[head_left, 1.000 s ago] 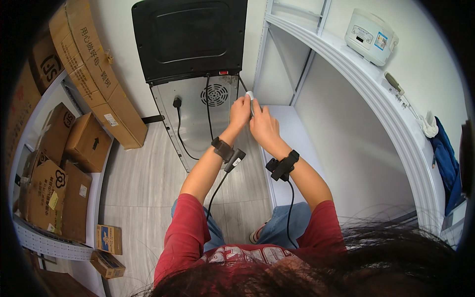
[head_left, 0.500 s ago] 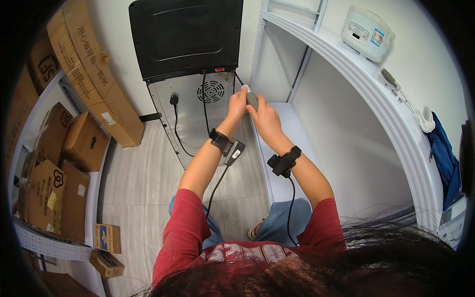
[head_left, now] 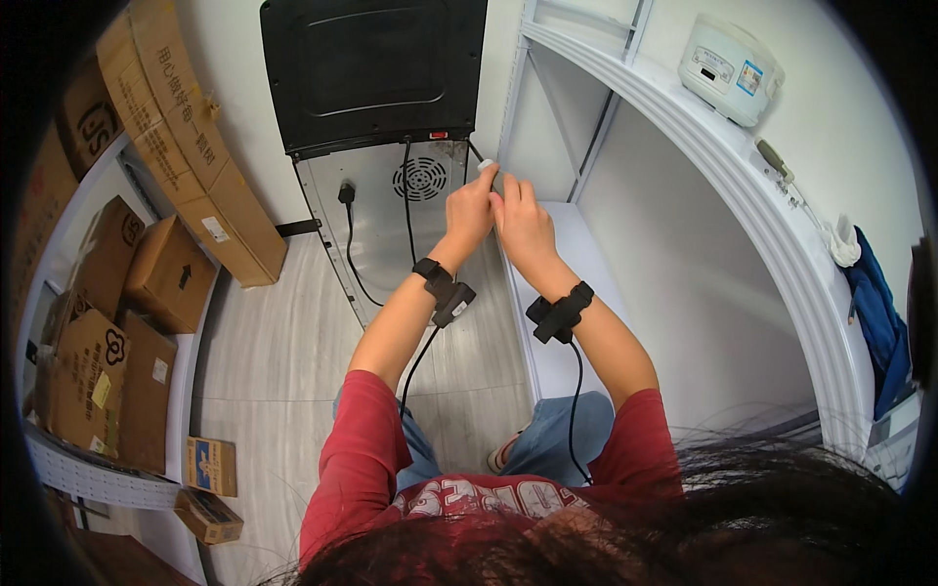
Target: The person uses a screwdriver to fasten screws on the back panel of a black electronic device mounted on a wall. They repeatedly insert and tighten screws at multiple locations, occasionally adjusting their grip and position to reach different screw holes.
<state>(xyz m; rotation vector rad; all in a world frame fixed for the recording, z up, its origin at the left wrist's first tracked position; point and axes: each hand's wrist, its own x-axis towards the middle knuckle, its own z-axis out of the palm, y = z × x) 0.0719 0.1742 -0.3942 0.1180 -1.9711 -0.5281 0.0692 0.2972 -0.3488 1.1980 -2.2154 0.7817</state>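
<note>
A screwdriver (head_left: 486, 166) with a white collar and grey handle is in both my hands. Its shaft slants up to the right edge of a metal-backed appliance (head_left: 337, 210), just below the black upper panel (head_left: 371, 73); the tip is too small to make out. My left hand (head_left: 470, 212) is closed around the collar end. Close against it, my right hand (head_left: 526, 223) wraps the handle and hides most of it. The appliance back carries a round vent (head_left: 420, 179), a red switch (head_left: 439, 136) and a black plug with cord (head_left: 347, 193).
White shelving (head_left: 674, 117) curves along the right, bearing a rice cooker (head_left: 728, 73), another screwdriver (head_left: 772, 156) and a blue cloth (head_left: 874, 322). Cardboard boxes (head_left: 171, 273) fill the left shelf. A tall carton (head_left: 210, 186) leans by the wall; small boxes (head_left: 212, 466) sit lower left.
My right hand has turned and closed further over the screwdriver handle, now covering most of it. My left wrist has rotated slightly, and its strapped device has shifted.
</note>
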